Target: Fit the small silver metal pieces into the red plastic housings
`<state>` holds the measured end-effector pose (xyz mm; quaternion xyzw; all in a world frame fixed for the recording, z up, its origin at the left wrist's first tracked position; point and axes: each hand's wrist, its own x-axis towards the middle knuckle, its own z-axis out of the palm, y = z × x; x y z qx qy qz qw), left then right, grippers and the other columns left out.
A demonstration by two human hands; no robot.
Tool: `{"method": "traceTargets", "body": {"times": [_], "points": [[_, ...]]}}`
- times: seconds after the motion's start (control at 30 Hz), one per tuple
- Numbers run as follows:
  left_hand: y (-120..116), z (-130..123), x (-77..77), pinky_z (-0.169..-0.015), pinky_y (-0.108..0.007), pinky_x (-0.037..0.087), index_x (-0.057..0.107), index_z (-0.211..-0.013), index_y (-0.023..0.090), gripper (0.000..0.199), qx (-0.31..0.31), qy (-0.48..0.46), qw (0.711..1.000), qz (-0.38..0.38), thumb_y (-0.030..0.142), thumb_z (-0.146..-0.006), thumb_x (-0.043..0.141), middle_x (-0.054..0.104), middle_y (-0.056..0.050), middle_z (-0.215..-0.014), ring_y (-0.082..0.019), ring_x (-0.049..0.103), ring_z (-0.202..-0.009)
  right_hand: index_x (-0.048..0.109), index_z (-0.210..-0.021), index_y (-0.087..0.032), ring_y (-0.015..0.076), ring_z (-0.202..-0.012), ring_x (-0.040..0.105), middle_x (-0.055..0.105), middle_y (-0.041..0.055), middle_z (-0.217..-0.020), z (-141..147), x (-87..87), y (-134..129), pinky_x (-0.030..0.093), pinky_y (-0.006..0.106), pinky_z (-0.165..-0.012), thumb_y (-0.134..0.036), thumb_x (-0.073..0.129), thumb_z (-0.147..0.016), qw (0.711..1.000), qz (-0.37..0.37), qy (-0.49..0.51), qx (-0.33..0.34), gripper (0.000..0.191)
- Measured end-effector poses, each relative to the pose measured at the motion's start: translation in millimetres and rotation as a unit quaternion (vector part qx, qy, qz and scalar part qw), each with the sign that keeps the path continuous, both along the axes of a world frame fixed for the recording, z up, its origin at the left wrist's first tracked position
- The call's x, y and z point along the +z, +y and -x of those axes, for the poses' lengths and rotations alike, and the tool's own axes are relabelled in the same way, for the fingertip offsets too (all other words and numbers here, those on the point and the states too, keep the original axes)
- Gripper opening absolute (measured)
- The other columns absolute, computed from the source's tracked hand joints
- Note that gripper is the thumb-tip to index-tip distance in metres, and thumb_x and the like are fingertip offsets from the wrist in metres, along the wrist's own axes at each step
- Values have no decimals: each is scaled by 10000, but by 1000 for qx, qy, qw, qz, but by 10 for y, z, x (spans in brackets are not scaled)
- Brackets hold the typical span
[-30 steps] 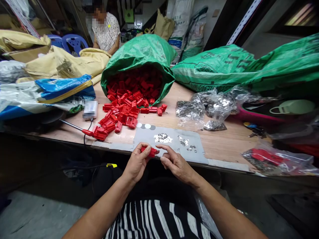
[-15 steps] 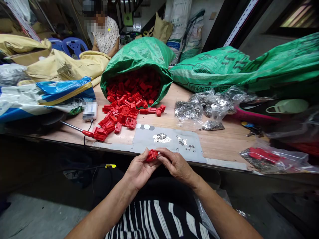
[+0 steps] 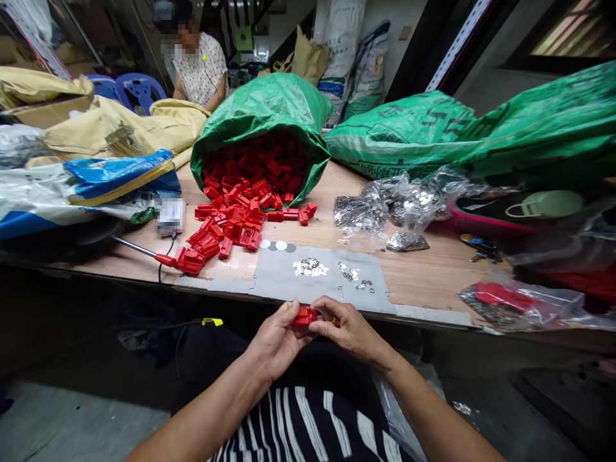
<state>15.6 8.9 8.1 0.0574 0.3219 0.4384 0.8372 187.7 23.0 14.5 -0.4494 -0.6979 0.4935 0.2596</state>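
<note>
A small red plastic part (image 3: pixel 304 316) is held in front of the table's near edge, between thumb and fingers of my left hand (image 3: pixel 279 337). My right hand (image 3: pixel 349 330) is closed at the part's right side, its fingertips touching or very near it. Something small and yellowish shows between the right fingers, too hidden to name. Beyond the hands, a grey mat (image 3: pixel 274 276) bears a pile of small silvery metal pieces (image 3: pixel 310 267) and a smaller scatter (image 3: pixel 348 272). Many red parts (image 3: pixel 233 221) spill from an open green sack (image 3: pixel 269 102).
Clear bags of metal pieces (image 3: pixel 360 215) lie right of the sack. A bag with red and metal parts (image 3: pixel 505 298) sits at the right edge. A red-handled tool (image 3: pixel 165 259) and a small white box (image 3: pixel 171 215) are on the left. A person (image 3: pixel 199 67) sits behind.
My hands and the red part have moved slightly right and down. The red part is turned differently, and a yellowish bit now shows in my right fingers. The view has shifted slightly.
</note>
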Motion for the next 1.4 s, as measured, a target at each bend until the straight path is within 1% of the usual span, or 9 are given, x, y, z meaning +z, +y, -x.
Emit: {"method": "traceTargets", "body": {"times": [0.17, 0.33, 0.47, 0.6, 0.8, 1.03, 1.17, 1.3, 1.4], "points": [[-89, 24, -113, -820, -338, 472, 579, -1030, 177, 245, -110, 43, 993, 12, 276, -818, 650, 683, -84, -958, -205, 684, -844, 570, -833, -184, 97, -582, 348, 408, -56, -638, -385, 41, -117, 283, 217, -535, -401, 614, -832, 996, 63, -62, 23, 221], [-88, 75, -234, -846, -350, 458, 567, -1070, 181, 305, -106, 70, 991, 39, 251, -792, 670, 668, -81, -969, -231, 684, -905, 566, -793, -197, 115, -565, 411, 460, -43, -611, -931, 60, -215, 308, 230, -536, -389, 559, -846, 976, 42, -213, -19, 199], [-84, 80, -281, -849, -354, 457, 574, -1056, 173, 296, -107, 78, 990, 46, 254, -789, 671, 671, -79, -948, -224, 691, -872, 622, -817, -218, 182, -632, 561, 628, 21, -690, -1333, -94, -288, 380, 259, -576, -330, 590, -769, 930, 54, -355, -76, 126], [-77, 81, -291, -845, -351, 456, 571, -1058, 172, 298, -105, 82, 990, 49, 251, -787, 669, 677, -75, -926, -210, 695, -835, 651, -932, -227, 247, -789, 632, 700, 75, -867, -1454, -179, -309, 442, 312, -682, -339, 568, -776, 924, 55, -363, -104, 210], [-75, 58, -299, -832, -346, 456, 583, -999, 167, 257, -91, 94, 990, 59, 241, -772, 679, 682, -61, -874, -190, 694, -766, 641, -906, -207, 175, -685, 565, 645, 24, -761, -1105, 74, -126, 431, 270, -617, -449, 496, -864, 969, 30, -240, -57, 286], [-65, 35, -316, -790, -323, 456, 591, -913, 154, 202, -77, 88, 991, 68, 223, -752, 690, 683, -44, -792, -168, 685, -684, 638, -935, -191, 141, -665, 528, 629, 14, -781, -377, 259, 380, 409, 248, -598, -374, 535, -880, 982, -93, -167, -3, 217], [-56, 45, -352, -769, -312, 458, 584, -904, 157, 176, -66, 86, 991, 73, 211, -761, 672, 683, -34, -755, -157, 677, -651, 622, -1012, -200, 147, -745, 579, 656, 39, -963, 156, 189, 713, 453, 269, -691, -274, 564, -871, 972, -173, -155, 39, 170], [-49, 53, -403, -749, -307, 462, 581, -900, 157, 160, -55, 83, 992, 83, 193, -763, 655, 682, -30, -730, -153, 673, -627, 565, -1192, -223, 186, -956, 594, 601, 66, -1113, 681, 96, 1046, 462, 307, -839, -206, 588, -855, 945, -248, -212, 35, 338], [-49, 57, -426, -740, -306, 464, 579, -898, 155, 158, -47, 84, 992, 86, 191, -762, 651, 681, -32, -724, -151, 670, -617, 479, -1304, -273, 200, -1012, 590, 528, 68, -1222, 1017, 46, 1278, 470, 302, -841, -223, 586, -863, 918, -272, -289, 22, 457]]}}
